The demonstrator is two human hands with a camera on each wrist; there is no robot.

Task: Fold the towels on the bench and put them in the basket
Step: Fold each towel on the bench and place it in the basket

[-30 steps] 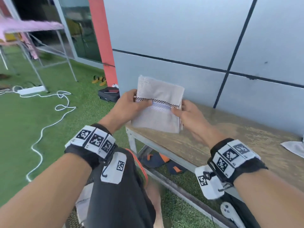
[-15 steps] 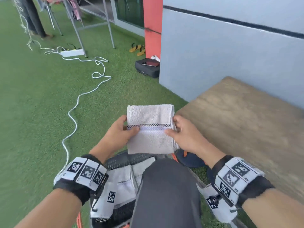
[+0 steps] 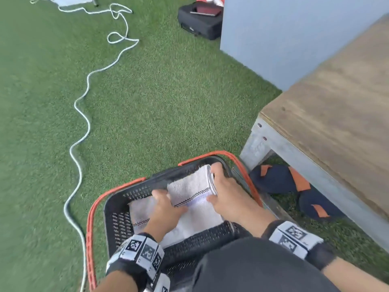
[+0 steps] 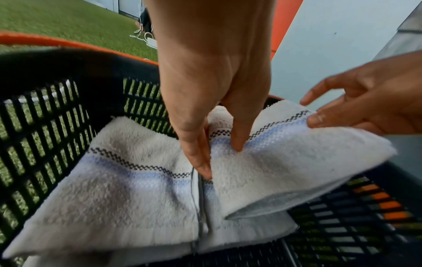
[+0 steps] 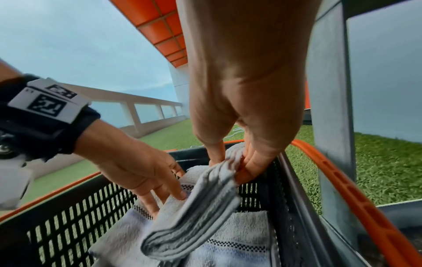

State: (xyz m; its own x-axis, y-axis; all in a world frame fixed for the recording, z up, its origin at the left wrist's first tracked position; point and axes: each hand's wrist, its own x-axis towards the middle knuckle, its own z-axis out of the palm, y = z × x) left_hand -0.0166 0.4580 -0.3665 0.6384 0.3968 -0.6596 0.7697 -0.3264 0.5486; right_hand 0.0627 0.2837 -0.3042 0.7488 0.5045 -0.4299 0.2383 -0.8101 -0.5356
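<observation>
A folded white towel [image 3: 190,189] with a checkered and blue stripe hangs just inside the black basket [image 3: 117,209] with orange handles. My left hand [image 3: 166,209] pinches its left edge, thumb on top [image 4: 222,162]. My right hand [image 3: 227,194] pinches its right edge, where the folded layers show [image 5: 233,162]. The held towel [image 4: 285,157] [image 5: 196,213] tilts, its right side higher. Under it, folded towels [image 3: 141,213] [image 4: 114,189] [image 5: 239,243] lie flat on the basket floor. The wooden bench [image 3: 336,102] stands to the right.
The basket sits on green turf next to the bench's metal leg [image 3: 256,144]. Dark sandals [image 3: 290,182] lie under the bench. A white cable [image 3: 80,123] snakes across the grass on the left, and a black bag [image 3: 200,20] lies by the wall. My dark-clothed knee [image 3: 252,268] overlaps the basket's near side.
Both hands have carried the folded towel from above the bench's end down and left into the basket. The head view has tilted down to the basket.
</observation>
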